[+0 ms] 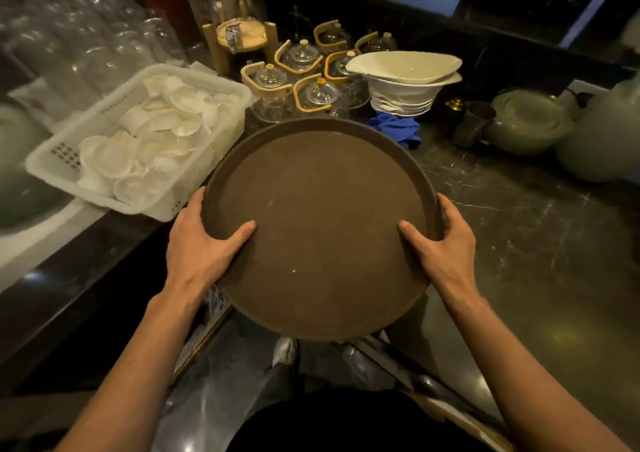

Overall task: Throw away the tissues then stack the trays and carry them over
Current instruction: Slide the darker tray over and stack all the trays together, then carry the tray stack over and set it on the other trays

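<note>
A round brown tray (322,181) fills the middle of the head view, held over the near edge of a dark marble counter (519,230). My left hand (204,244) grips its left rim, thumb lying on the tray's top surface. On the right rim my right hand (440,240) holds the same way. The tray's surface is bare apart from a few tiny specks. I cannot tell whether another tray lies beneath it. No tissues are in view.
A white plastic basket (62,161) of small white dishes stands left of the tray. Behind it are several glass teapots (311,95) with wooden handles, stacked white bowls (405,77), a blue cloth (396,128) and green lidded pots (526,122). Glasses line the far left.
</note>
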The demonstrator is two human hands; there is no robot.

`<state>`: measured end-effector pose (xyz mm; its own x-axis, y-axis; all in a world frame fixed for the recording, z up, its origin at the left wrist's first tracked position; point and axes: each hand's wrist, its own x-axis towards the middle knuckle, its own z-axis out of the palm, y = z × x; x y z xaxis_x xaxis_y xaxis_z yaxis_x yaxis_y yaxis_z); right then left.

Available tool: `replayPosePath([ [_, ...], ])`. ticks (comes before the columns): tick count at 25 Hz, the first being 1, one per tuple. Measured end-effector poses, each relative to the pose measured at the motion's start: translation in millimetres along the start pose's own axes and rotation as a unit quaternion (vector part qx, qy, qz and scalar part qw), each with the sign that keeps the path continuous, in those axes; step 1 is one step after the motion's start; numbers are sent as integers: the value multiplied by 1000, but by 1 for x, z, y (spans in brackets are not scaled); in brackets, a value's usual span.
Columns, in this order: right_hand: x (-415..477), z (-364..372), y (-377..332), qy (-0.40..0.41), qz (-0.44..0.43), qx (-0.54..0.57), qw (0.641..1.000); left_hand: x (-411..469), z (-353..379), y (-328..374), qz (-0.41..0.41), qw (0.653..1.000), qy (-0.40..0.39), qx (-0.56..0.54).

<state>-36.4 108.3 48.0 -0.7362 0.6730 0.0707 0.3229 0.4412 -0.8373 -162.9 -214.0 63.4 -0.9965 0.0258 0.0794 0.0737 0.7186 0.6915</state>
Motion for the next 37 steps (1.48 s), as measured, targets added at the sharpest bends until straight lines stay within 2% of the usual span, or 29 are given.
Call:
replayPosePath([
  [7,-30,-7,-30,-131,-93,41,986,-122,-66,-4,-84,987,141,1],
  [14,-113,31,-104,-244,-200,75,946,-239,-158,-42,-174,944,280,-18],
  [21,-277,110,-182,-353,-261,102,893,-392,-277,-125,-243,884,400,0],
  [27,-424,160,-244,-451,-309,122,828,-512,-362,-185,-315,819,479,31],
  [32,-500,202,-290,-506,-346,135,779,-563,-406,-217,-351,773,526,48],
  [37,-532,258,-332,-541,-356,153,747,-555,-436,-247,-365,746,555,46],
])
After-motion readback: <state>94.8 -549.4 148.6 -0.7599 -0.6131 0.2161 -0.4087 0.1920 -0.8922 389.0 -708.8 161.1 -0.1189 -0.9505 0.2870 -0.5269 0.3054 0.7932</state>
